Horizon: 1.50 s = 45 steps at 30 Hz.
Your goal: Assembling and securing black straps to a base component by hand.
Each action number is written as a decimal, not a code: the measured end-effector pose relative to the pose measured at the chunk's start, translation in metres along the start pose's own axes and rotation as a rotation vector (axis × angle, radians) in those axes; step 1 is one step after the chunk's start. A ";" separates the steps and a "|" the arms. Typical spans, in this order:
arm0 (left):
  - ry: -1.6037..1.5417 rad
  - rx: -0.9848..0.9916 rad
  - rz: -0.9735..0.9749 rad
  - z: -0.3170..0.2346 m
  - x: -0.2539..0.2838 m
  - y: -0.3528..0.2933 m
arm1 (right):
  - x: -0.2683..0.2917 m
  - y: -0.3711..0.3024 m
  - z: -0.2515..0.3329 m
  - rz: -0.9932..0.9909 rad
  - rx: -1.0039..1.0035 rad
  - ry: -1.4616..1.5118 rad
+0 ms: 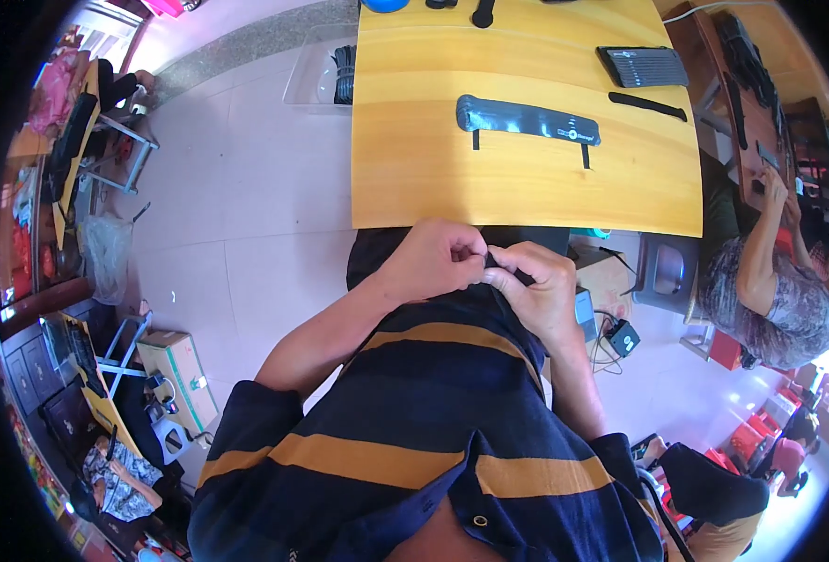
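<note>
Striped cloth of a dark shirt [452, 393] is seen closest, just below the counter [414, 192], whose yellow wooden top is brightly lit. Beside the counter's left edge, a clear bin [305, 77] is set, with a dark bundle [343, 75] inside. Off the counter's near edge, the left hand [438, 260] and the right hand [533, 281] are held together, thumb and fingers of each pressed into a pinch. On the middle of the counter, a grey-black pouch [527, 122] is laid, its two black straps [476, 140] pointed toward the near edge; at the counter's right, a ribbed black packet [644, 67] and a dark strip [647, 106] are placed. Between the fingertips, just short of the counter's near edge, a small dark piece [488, 263] appears to be gripped, its shape mostly hidden. It would be judged light, soft and hardly fragile, best taken by its ends; slipperiness cannot be told. White lettering and a round emblem are printed on the pouch, toward the counter's right edge.
</note>
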<state>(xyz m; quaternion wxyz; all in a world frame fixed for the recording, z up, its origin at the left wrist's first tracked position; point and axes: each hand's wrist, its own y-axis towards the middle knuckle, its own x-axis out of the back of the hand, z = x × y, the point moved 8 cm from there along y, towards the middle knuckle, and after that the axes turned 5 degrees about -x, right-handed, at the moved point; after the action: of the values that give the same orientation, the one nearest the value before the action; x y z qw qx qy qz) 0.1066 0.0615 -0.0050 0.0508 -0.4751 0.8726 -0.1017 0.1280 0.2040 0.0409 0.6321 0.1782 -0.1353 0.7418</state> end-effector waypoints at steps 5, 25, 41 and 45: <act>-0.270 0.081 0.020 0.005 -0.003 -0.001 | -0.004 -0.002 -0.027 0.014 -0.153 0.329; 0.050 -0.054 -0.048 -0.001 0.005 -0.003 | -0.019 -0.022 -0.050 0.031 -0.285 0.478; 0.190 -0.121 -0.084 -0.012 0.004 -0.005 | -0.014 -0.020 -0.045 -0.015 -0.253 0.446; 0.191 -0.145 -0.124 -0.013 0.004 -0.003 | -0.008 -0.015 -0.034 -0.034 -0.174 0.314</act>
<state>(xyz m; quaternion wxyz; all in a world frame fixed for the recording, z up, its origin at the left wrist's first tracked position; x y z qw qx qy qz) 0.1045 0.0580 0.0089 -0.0731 -0.5186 0.8475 -0.0861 0.1411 0.2139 0.0062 0.6710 0.0069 -0.0956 0.7352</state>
